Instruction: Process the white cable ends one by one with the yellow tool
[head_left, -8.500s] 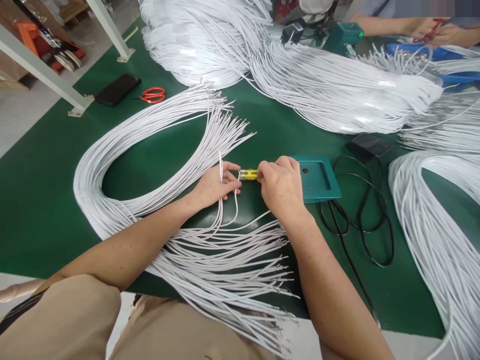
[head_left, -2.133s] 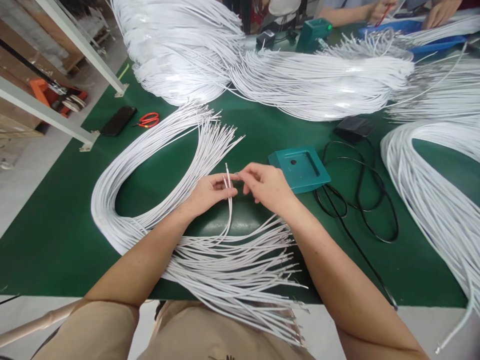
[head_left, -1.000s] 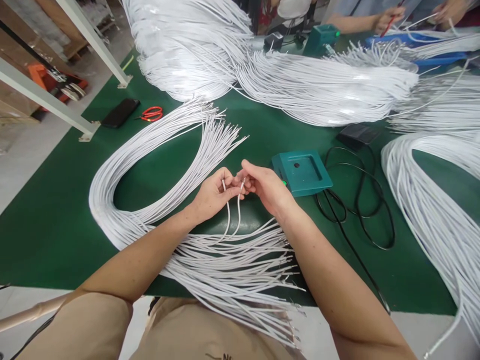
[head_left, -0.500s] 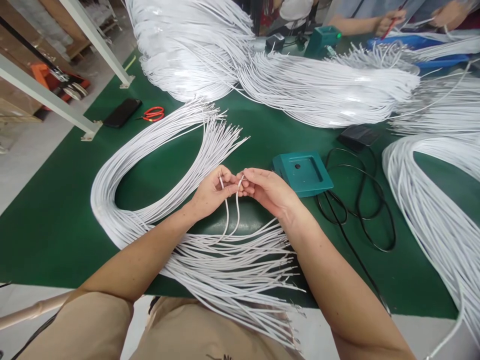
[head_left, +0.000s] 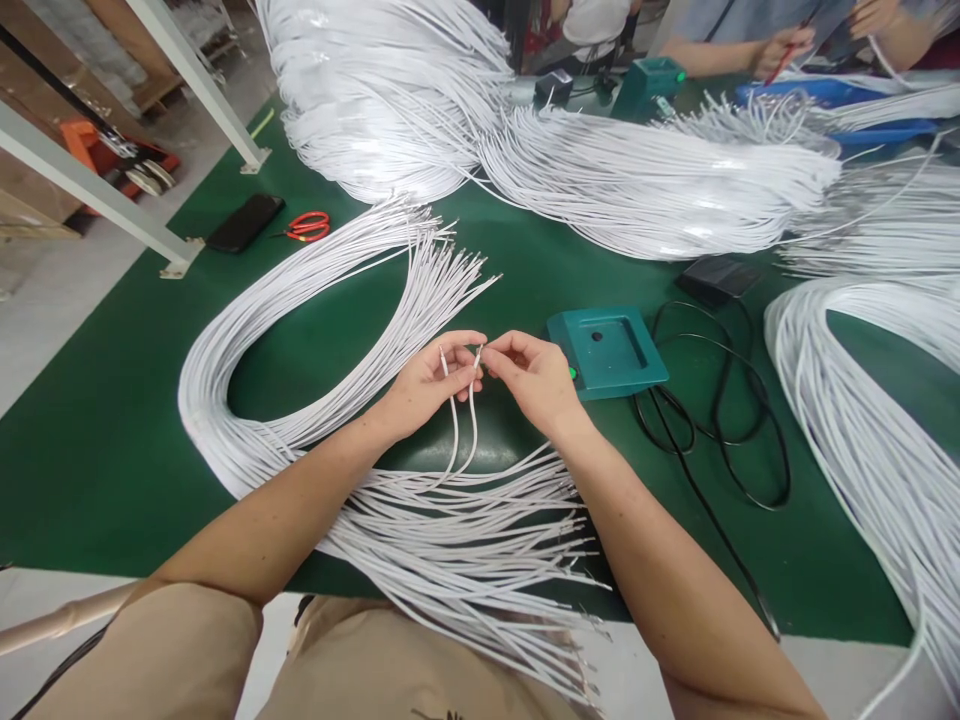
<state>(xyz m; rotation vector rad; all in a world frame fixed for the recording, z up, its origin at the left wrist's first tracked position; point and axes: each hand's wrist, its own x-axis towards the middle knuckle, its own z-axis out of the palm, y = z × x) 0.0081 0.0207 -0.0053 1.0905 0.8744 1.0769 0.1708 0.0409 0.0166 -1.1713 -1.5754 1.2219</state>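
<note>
While the left hand (head_left: 420, 392) pinches two white cables (head_left: 474, 422) roughly upright, the right hand (head_left: 546, 388), its fingers closed, meets the nearer one's tip from the right, its grip there unclear.

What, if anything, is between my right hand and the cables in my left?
Nothing visible. The right hand is at, or nearly at, the nearer tip of the two white cables in the left hand. The teal tray lies outside that gap.

White cables (head_left: 247, 330), green tabletop (head_left: 97, 450), red-handled scissors (head_left: 307, 226)
</note>
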